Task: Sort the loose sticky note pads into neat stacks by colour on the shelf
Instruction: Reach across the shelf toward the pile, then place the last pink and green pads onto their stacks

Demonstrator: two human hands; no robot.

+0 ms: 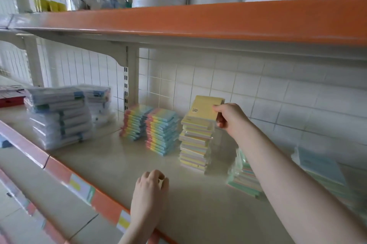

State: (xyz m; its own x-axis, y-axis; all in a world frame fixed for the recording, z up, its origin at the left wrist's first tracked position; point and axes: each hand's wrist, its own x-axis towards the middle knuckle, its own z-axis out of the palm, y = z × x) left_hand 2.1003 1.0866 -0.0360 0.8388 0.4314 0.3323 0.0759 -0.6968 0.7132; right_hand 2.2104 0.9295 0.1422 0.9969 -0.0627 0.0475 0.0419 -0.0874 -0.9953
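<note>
Two rainbow stacks; one yellow stack; right hand holds one yellow pad.

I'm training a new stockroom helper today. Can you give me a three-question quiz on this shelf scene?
1. True or false: the right hand holds a yellow pad over the yellow stack.
2. What does the left hand hold?
A) a blue pad B) nothing C) tape
3. Fill in: the two rainbow stacks stand to the ___ of the yellow stack.

Key: 1 true; 2 B; 3 left.
</note>
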